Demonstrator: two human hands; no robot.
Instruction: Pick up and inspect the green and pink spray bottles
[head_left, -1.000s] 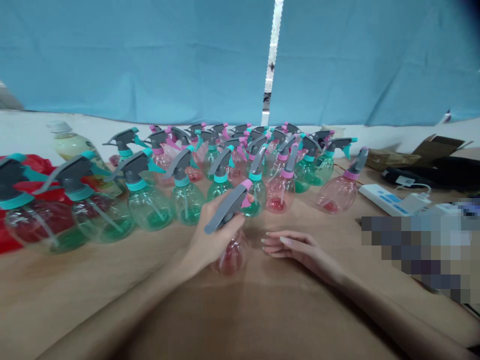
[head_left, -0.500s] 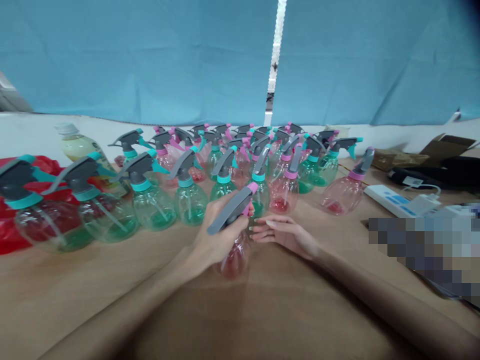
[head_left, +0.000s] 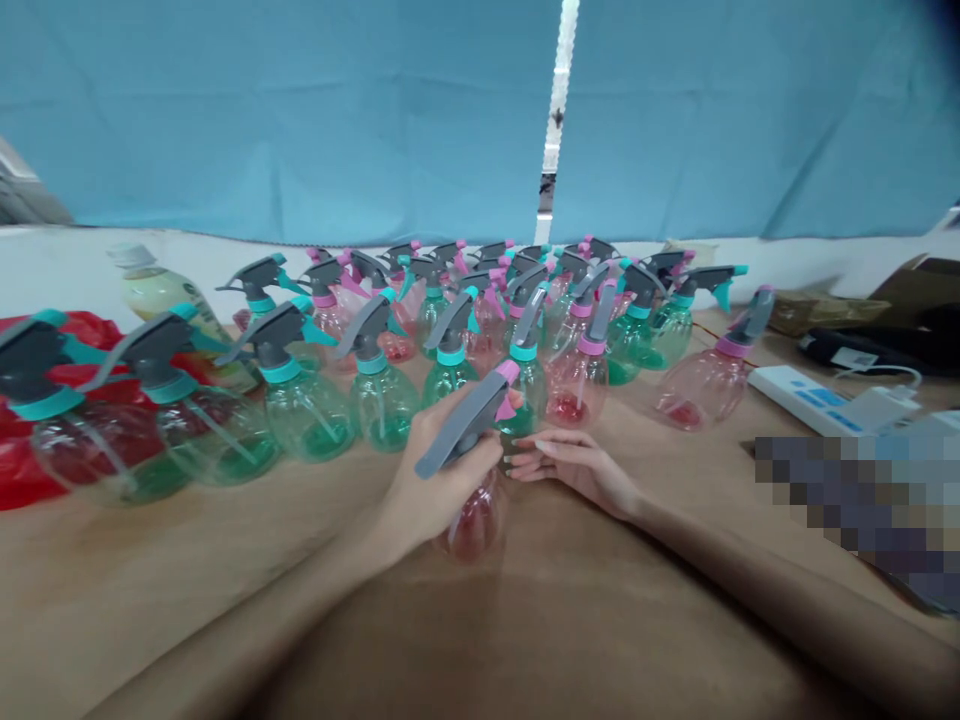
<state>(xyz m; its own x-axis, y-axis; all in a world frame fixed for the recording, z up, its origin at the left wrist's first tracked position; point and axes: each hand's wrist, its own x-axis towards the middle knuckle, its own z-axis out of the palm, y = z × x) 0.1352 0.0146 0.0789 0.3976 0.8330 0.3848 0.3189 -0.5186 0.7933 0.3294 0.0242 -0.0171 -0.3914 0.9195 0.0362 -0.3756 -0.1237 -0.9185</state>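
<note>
My left hand (head_left: 439,475) is wrapped round the neck of a pink spray bottle (head_left: 474,522) with a grey trigger head and pink nozzle. The bottle is upright, its neck hidden behind my fingers. Just to its right lies my right hand (head_left: 574,465), fingers stretched out and apart, holding nothing. Close behind both hands are a green spray bottle (head_left: 523,392) with a teal collar and a pink spray bottle (head_left: 576,390). A further pink spray bottle (head_left: 697,388) leans on its rounded side to the right.
Several green and pink spray bottles stand in rows across the wooden table (head_left: 225,560). A drink bottle (head_left: 172,305) and a red plastic bag (head_left: 30,470) are at the left. On the right lie a white power strip (head_left: 802,400) and a cardboard box (head_left: 915,285).
The view has turned slightly, so things on the right sit further right. My left hand keeps its grip on the pink spray bottle; the right hand stays open beside it.
</note>
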